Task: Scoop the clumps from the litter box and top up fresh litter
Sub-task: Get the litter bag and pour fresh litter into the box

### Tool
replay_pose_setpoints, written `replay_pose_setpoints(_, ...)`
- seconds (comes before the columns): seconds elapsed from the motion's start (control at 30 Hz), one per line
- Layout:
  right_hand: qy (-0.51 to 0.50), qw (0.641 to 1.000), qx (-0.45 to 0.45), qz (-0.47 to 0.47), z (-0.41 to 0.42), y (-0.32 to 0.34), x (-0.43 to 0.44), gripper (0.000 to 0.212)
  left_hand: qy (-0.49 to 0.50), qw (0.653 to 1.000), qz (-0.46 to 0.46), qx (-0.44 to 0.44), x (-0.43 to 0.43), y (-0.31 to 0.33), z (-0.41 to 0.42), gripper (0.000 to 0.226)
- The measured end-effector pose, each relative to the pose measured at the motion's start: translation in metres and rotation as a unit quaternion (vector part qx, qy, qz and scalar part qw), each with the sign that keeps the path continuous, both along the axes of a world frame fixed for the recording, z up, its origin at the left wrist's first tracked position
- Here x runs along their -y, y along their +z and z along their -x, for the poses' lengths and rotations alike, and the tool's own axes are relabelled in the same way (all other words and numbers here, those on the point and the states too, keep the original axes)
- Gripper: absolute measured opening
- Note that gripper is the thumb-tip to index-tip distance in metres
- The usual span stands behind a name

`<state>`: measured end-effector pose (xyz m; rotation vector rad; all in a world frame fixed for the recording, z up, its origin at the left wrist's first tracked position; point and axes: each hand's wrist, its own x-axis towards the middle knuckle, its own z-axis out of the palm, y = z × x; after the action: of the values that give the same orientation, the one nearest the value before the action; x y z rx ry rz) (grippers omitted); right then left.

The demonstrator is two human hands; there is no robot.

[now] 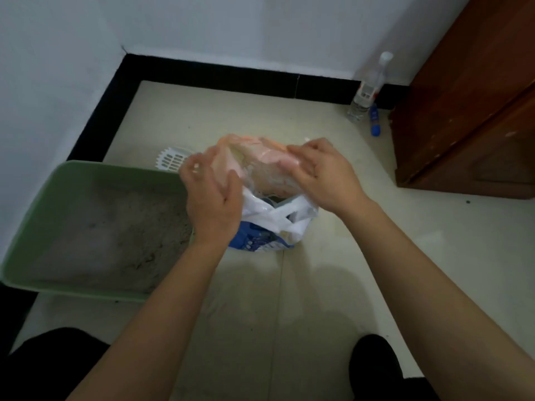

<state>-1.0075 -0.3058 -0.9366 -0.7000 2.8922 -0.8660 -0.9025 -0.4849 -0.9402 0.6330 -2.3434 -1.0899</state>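
Note:
A green litter box (84, 173) with grey litter (115, 235) sits on the floor at the left. A white slotted scoop (170, 160) lies behind its far right corner, partly hidden by my left hand. Both hands hold a thin orange-pink plastic bag (260, 160) in mid-air: my left hand (211, 198) grips its left side, my right hand (321, 175) pinches its right edge. Below it stands a blue and white litter bag (257, 241) wrapped in a white plastic bag (278, 218).
A brown wooden cabinet (474, 111) stands at the right. A clear plastic bottle (367, 88) and a small blue bottle (375, 120) rest by the black skirting. White walls meet at the corner. My dark-clothed knees (43, 369) are at the bottom.

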Motion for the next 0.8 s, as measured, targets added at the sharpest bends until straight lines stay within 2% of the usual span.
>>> replay_pose_setpoints(0.1,0.018,0.989,-0.058,-0.138,-0.012,0.005,0.006,0.052,-0.011,0.994,0.079,0.079,0.006,-0.005,-0.021,0.040)
replay_pose_setpoints(0.2,-0.001,0.980,-0.085,-0.180,-0.021,0.003,0.011,0.034,-0.009,0.985,0.115,0.131,0.008,-0.012,-0.039,0.034)
replay_pose_setpoints(0.27,0.020,0.967,-0.111,-0.228,-0.026,0.003,0.015,0.023,-0.012,0.977,0.146,0.155,0.009,-0.012,-0.043,0.030)
replay_pose_setpoints(0.33,0.040,0.958,-0.112,-0.261,-0.029,0.004,0.021,0.024,-0.026,0.967,0.181,0.177,0.008,-0.009,-0.042,0.027)
replay_pose_setpoints(0.4,0.044,0.963,-0.087,-0.249,-0.030,0.002,0.025,0.034,-0.045,0.961,0.176,0.208,0.003,-0.005,-0.031,0.034)
replay_pose_setpoints(0.5,0.034,0.975,-0.052,-0.214,-0.026,-0.003,0.028,0.040,-0.061,0.945,0.169,0.272,0.002,0.001,0.004,0.060)
replay_pose_setpoints(0.53,0.028,0.978,-0.037,-0.206,-0.022,-0.006,0.028,0.038,-0.067,0.939,0.182,0.285,0.004,0.001,0.016,0.058)
replay_pose_setpoints(0.6,-0.001,0.984,0.008,-0.181,-0.015,-0.010,0.026,0.027,-0.088,0.932,0.192,0.295,0.008,0.001,0.033,0.035)
replay_pose_setpoints(0.67,-0.007,0.988,0.048,-0.148,-0.011,-0.014,0.019,0.022,-0.118,0.942,0.106,0.296,0.010,-0.007,0.039,0.017)
replay_pose_setpoints(0.73,0.027,0.989,0.070,-0.130,-0.009,-0.018,0.011,0.035,-0.128,0.943,-0.054,0.303,0.013,-0.018,0.039,0.021)
replay_pose_setpoints(0.8,0.061,0.985,0.074,-0.141,-0.005,-0.019,0.006,0.041,-0.124,0.913,-0.234,0.310,0.020,-0.023,0.037,0.019)
